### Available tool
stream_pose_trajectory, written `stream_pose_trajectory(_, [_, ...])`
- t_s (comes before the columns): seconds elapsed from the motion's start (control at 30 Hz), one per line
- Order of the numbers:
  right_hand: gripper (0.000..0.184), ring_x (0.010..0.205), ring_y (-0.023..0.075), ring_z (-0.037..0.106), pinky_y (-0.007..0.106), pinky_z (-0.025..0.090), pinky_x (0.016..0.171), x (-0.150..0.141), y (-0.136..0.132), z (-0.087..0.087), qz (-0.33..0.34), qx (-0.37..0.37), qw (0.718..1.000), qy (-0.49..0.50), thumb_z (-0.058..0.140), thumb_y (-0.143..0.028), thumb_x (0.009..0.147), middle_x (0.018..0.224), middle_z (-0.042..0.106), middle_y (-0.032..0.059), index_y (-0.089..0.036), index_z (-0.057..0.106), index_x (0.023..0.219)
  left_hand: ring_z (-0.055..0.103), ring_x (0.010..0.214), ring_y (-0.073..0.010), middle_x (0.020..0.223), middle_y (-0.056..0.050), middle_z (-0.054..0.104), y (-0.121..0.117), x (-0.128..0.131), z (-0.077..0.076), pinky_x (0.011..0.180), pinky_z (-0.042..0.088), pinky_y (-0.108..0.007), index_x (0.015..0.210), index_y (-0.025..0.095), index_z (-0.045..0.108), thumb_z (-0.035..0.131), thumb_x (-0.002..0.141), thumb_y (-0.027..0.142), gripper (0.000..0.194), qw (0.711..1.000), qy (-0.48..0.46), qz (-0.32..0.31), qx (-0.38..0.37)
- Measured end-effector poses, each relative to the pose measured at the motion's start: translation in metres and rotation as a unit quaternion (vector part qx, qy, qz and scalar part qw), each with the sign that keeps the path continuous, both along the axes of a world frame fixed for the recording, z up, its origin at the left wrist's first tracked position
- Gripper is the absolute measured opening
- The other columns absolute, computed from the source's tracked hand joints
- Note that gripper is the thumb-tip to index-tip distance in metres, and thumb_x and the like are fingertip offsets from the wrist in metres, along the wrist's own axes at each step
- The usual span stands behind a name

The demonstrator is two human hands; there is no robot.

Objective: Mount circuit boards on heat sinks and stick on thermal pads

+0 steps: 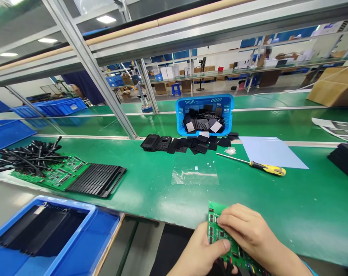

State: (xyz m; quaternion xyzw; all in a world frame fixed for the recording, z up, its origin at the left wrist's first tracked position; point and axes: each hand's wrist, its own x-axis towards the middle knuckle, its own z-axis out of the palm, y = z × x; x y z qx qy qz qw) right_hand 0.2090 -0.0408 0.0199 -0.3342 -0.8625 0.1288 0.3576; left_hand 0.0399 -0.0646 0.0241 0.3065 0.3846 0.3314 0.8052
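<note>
A green circuit board (212, 209) with rows of black components is tilted at the table's front edge. My left hand (204, 249) grips it by its left side, thumb across its face. Over its upper part my right hand (245, 226) is closed, fingertips pressed together against the components; whatever they pinch is hidden. Dark wires (227, 266) come out near the board's lower end, partly covered by my left hand. Beyond the board lies a clear plastic bag (195, 177) with small white scraps near it. A yellow-and-black screwdriver (267, 168) rests farther back on the right.
A blue basket (179, 124) holds many black pads, with more pads (201, 147) spilled before it. Two open black casings (156, 142) lie beside them. Left are boards with black cables (32, 157), a ribbed black case (96, 178) and a blue bin (89, 218). A pale sheet (273, 151) lies right.
</note>
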Motion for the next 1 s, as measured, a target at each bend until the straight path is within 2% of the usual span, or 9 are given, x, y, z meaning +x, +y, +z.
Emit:
stream_pose_trajectory(0.2, [0.018, 0.075, 0.0156, 0.060, 0.026, 0.048, 0.064, 0.005, -0.004, 0.001, 0.008, -0.032, 0.999, 0.021, 0.047, -0.019, 0.100, 0.087, 0.063, 0.0042, -0.022, 0.059, 0.113, 0.058, 0.048, -0.0106, 0.061, 0.001, 0.067, 0.000, 0.000, 0.010, 0.048, 0.047, -0.021, 0.089, 0.014, 0.070, 0.086, 0.056, 0.048, 0.050, 1.000, 0.008, 0.006, 0.004])
stream_pose_trajectory(0.3, [0.021, 0.070, 0.0154, 0.058, 0.026, 0.046, 0.059, 0.008, -0.005, 0.004, 0.004, 0.010, 1.000, -0.010, 0.044, -0.020, 0.101, 0.083, 0.063, 0.0041, -0.021, 0.060, 0.113, 0.060, 0.049, -0.0121, 0.065, 0.001, 0.068, -0.001, 0.003, 0.010, 0.047, 0.047, -0.022, 0.091, 0.015, 0.069, 0.088, 0.054, 0.047, 0.053, 1.000, 0.001, 0.019, 0.004])
stream_pose_trajectory(0.43, [0.024, 0.067, 0.0162, 0.059, 0.028, 0.047, 0.059, 0.008, -0.010, 0.006, -0.007, 0.069, 0.997, -0.017, 0.039, -0.022, 0.102, 0.082, 0.066, 0.0070, -0.017, 0.061, 0.109, 0.064, 0.054, -0.0171, 0.073, 0.000, 0.071, -0.005, 0.008, 0.004, 0.048, 0.051, -0.027, 0.096, 0.018, 0.064, 0.091, 0.049, 0.043, 0.060, 0.997, -0.018, 0.059, -0.042])
stream_pose_trajectory(0.5, [0.021, 0.068, 0.0161, 0.060, 0.028, 0.049, 0.061, 0.006, -0.011, 0.006, -0.017, 0.077, 0.997, 0.009, 0.042, -0.020, 0.101, 0.082, 0.066, 0.0070, -0.017, 0.062, 0.105, 0.064, 0.054, -0.0171, 0.072, 0.000, 0.071, -0.006, 0.008, 0.001, 0.049, 0.051, -0.027, 0.097, 0.018, 0.063, 0.090, 0.050, 0.044, 0.060, 0.998, -0.015, 0.052, -0.035])
stream_pose_trajectory(0.63, [0.018, 0.070, 0.0154, 0.061, 0.026, 0.050, 0.062, 0.003, -0.011, 0.005, -0.039, 0.075, 0.995, 0.047, 0.047, -0.013, 0.098, 0.082, 0.066, 0.0064, -0.017, 0.062, 0.107, 0.060, 0.053, -0.0150, 0.068, -0.001, 0.067, -0.005, 0.006, 0.001, 0.053, 0.050, -0.028, 0.100, 0.015, 0.065, 0.083, 0.059, 0.052, 0.058, 1.000, 0.012, 0.002, 0.027])
stream_pose_trajectory(0.8, [0.025, 0.072, 0.0182, 0.062, 0.030, 0.050, 0.061, 0.007, -0.013, 0.003, -0.015, 0.116, 0.993, 0.017, 0.041, -0.015, 0.100, 0.086, 0.066, 0.0120, -0.009, 0.063, 0.109, 0.060, 0.062, -0.0156, 0.077, -0.001, 0.063, -0.005, 0.003, 0.002, 0.060, 0.051, -0.030, 0.106, 0.016, 0.062, 0.080, 0.065, 0.052, 0.058, 0.997, 0.025, -0.015, 0.069])
stream_pose_trajectory(0.9, [0.027, 0.079, 0.0206, 0.062, 0.033, 0.050, 0.067, 0.013, -0.017, -0.001, -0.002, 0.121, 0.993, -0.002, 0.038, -0.015, 0.101, 0.092, 0.067, 0.0148, -0.006, 0.060, 0.115, 0.061, 0.067, -0.0163, 0.084, -0.003, 0.063, -0.006, 0.003, 0.000, 0.062, 0.051, -0.030, 0.107, 0.016, 0.062, 0.079, 0.068, 0.049, 0.054, 0.997, 0.023, -0.009, 0.078])
stream_pose_trajectory(1.0, [0.030, 0.086, 0.0223, 0.062, 0.035, 0.049, 0.073, 0.016, -0.021, -0.003, 0.007, 0.120, 0.993, -0.008, 0.034, -0.015, 0.102, 0.095, 0.067, 0.0158, -0.006, 0.058, 0.118, 0.062, 0.068, -0.0174, 0.091, -0.006, 0.065, -0.008, 0.003, -0.002, 0.062, 0.051, -0.031, 0.113, 0.017, 0.058, 0.079, 0.068, 0.047, 0.058, 0.998, 0.013, -0.013, 0.065])
